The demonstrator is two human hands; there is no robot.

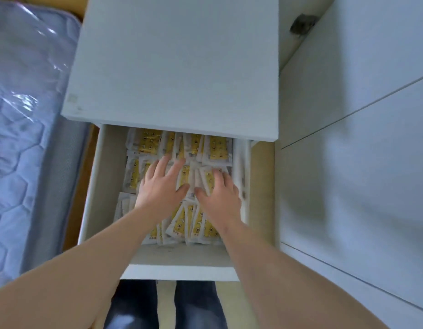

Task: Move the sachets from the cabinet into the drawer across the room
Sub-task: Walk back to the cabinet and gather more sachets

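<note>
1. The fingers of the left hand are straight and spread, lying flat on the sachets and gripping nothing.
2. The fingers of the right hand are also spread, slightly bent, and press down on the same layer without closing round any packet. The two thumbs lie near each other in the middle.
3. The sachets, white with yellow printed panels, lie overlapping in rough rows and fill the floor of the open drawer. Some show beyond the fingertips at the back and more under the wrists at the front.
4. The drawer is pulled out of a white bedside unit, whose flat top fills the upper middle of the view.
5. Both bare forearms reach in from the bottom edge, above dark trousers.
6. On the left lies a mattress wrapped in clear plastic. On the right stand white cupboard panels.
7. A strip of tan floor shows between the drawer and the panels.
</note>
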